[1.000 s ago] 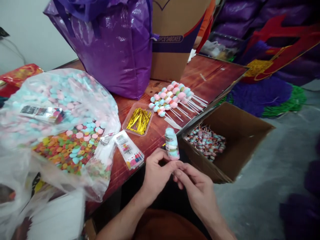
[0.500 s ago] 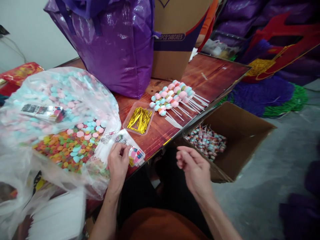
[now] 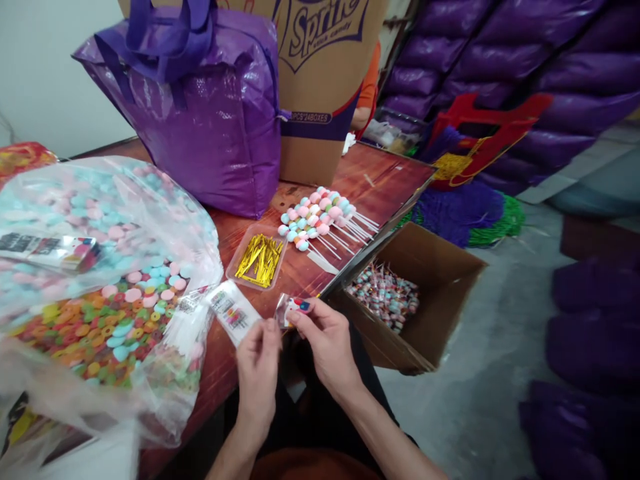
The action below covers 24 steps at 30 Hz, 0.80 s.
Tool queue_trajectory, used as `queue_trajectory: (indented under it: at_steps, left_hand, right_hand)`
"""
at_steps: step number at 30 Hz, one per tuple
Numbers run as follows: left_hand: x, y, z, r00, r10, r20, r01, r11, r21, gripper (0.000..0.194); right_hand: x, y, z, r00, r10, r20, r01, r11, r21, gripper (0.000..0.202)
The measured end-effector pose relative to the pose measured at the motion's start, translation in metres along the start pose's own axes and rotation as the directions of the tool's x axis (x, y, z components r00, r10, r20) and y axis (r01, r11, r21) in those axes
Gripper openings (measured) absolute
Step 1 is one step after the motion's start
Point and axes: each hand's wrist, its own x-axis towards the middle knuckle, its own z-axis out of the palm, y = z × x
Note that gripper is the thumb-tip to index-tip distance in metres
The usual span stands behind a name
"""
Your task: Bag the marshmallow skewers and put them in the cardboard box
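My right hand (image 3: 330,343) pinches a small clear plastic bag (image 3: 284,311) with red and blue print, just past the table edge. Close beside it, my left hand (image 3: 257,367) has thumb and fingers pressed together at the near end of a stack of printed clear bags (image 3: 233,308). What the left fingertips hold, if anything, is hidden. Gold twist ties (image 3: 260,259) lie in a clear shallow tray (image 3: 231,272) beyond the stack. To the right of the tray, a group of marshmallow-like candy sticks (image 3: 315,217) rests with white sticks pointing right.
A large clear bag of colourful candies (image 3: 115,220) covers the table's left. Behind stand a purple bag (image 3: 215,133) and a cardboard carton (image 3: 320,150). An open box (image 3: 450,293) with wrapped candies (image 3: 383,293) stands right of the table. A person's orange sleeve (image 3: 369,83) shows behind.
My right hand has moved left to the table edge and now holds the small printed bag. My left hand has shifted slightly right and down. The view has turned, showing more of the carton.
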Motion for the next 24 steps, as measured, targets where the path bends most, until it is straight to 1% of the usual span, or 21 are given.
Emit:
queue_trajectory:
  at_steps: [1,2,3,4,5,6,8,11,14,15,17,20,22,24]
  left_hand:
    - [-0.001,-0.002,0.004,0.982,-0.157,0.100,0.167,0.980,-0.103,0.046]
    - [-0.001,-0.003,0.007,0.943,-0.289,0.166,0.320,0.923,-0.215,0.046]
    - [0.001,-0.002,0.011,0.901,-0.377,0.214,0.429,0.845,-0.319,0.046]
    - [0.004,-0.001,0.014,0.873,-0.425,0.237,0.487,0.774,-0.405,0.046]
    - [0.008,0.001,0.017,0.866,-0.442,0.234,0.499,0.724,-0.476,0.047]
    - [0.012,0.004,0.019,0.873,-0.439,0.214,0.482,0.702,-0.524,0.048]
    - [0.019,0.007,0.022,0.898,-0.409,0.163,0.427,0.716,-0.553,0.046]
    - [0.023,0.006,0.025,0.938,-0.336,0.091,0.336,0.806,-0.488,0.040]
    - [0.021,0.000,0.029,0.983,-0.183,-0.032,0.157,0.914,-0.374,0.038]
    - [0.020,-0.002,0.030,0.989,-0.135,-0.067,0.104,0.934,-0.342,0.040]
    - [0.021,-0.003,0.032,0.993,-0.090,-0.073,0.063,0.948,-0.312,0.044]
    - [0.026,0.000,0.032,0.994,-0.104,-0.038,0.085,0.939,-0.333,0.038]
    - [0.030,0.001,0.030,0.991,-0.110,-0.079,0.075,0.933,-0.353,0.035]
    - [0.034,0.000,0.028,0.984,-0.105,-0.142,0.049,0.936,-0.349,0.037]
  right_hand:
    - [0.001,-0.001,-0.004,1.000,0.005,-0.008,-0.005,1.000,-0.018,0.023]
    - [0.001,-0.003,-0.008,1.000,0.019,-0.009,-0.019,0.999,-0.032,0.024]
    - [0.002,-0.004,-0.011,0.999,0.032,-0.008,-0.032,0.999,-0.042,0.025]
    - [0.002,-0.005,-0.013,0.999,0.036,-0.003,-0.036,0.998,-0.052,0.025]
    - [0.001,-0.007,-0.015,1.000,0.028,0.006,-0.027,0.997,-0.065,0.026]
    - [0.001,-0.008,-0.016,1.000,0.006,0.017,-0.005,0.996,-0.088,0.026]
    - [0.001,-0.009,-0.017,0.998,-0.053,0.032,0.057,0.987,-0.148,0.028]
    - [0.002,-0.008,-0.018,0.994,-0.110,0.020,0.112,0.969,-0.222,0.035]
    - [0.004,-0.001,-0.018,0.993,-0.119,-0.016,0.111,0.963,-0.246,0.043]
    - [0.005,0.001,-0.019,0.993,-0.113,-0.029,0.103,0.963,-0.248,0.044]
    - [0.007,0.006,-0.021,0.995,-0.087,-0.038,0.075,0.966,-0.246,0.045]
    - [0.011,0.010,-0.028,0.999,-0.034,-0.012,0.030,0.965,-0.261,0.046]
    - [0.016,0.011,-0.032,1.000,-0.015,0.019,0.020,0.957,-0.291,0.050]
    - [0.025,0.012,-0.036,0.999,-0.017,0.048,0.033,0.935,-0.353,0.052]
